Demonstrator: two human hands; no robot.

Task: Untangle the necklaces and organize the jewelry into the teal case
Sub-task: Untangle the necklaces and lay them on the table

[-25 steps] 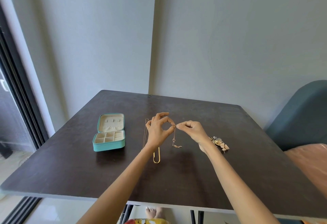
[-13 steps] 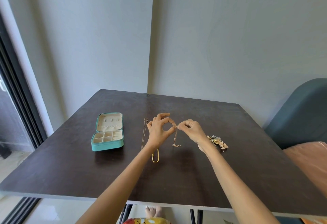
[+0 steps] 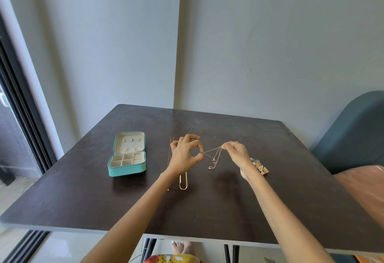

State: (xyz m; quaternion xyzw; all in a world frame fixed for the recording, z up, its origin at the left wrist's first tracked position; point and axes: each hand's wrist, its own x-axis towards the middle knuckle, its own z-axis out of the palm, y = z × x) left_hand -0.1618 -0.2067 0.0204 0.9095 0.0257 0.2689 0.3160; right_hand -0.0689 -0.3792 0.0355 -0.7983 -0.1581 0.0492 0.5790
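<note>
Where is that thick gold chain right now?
The thick gold chain lies flat on the dark table, partly under the left hand's wrist, right of the open teal case.

Bare table (image 3: 207, 210) between teal case (image 3: 126, 164) and gold chain (image 3: 183, 181).

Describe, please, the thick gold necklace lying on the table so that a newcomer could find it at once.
Start at the dark table and find the open teal case on its left side. Just right of the case, partly under the left hand, the thick gold necklace lies as a narrow U-shaped loop. Unlike the thin chain stretched between both hands, it is broad, bright yellow and flat on the table.
</note>
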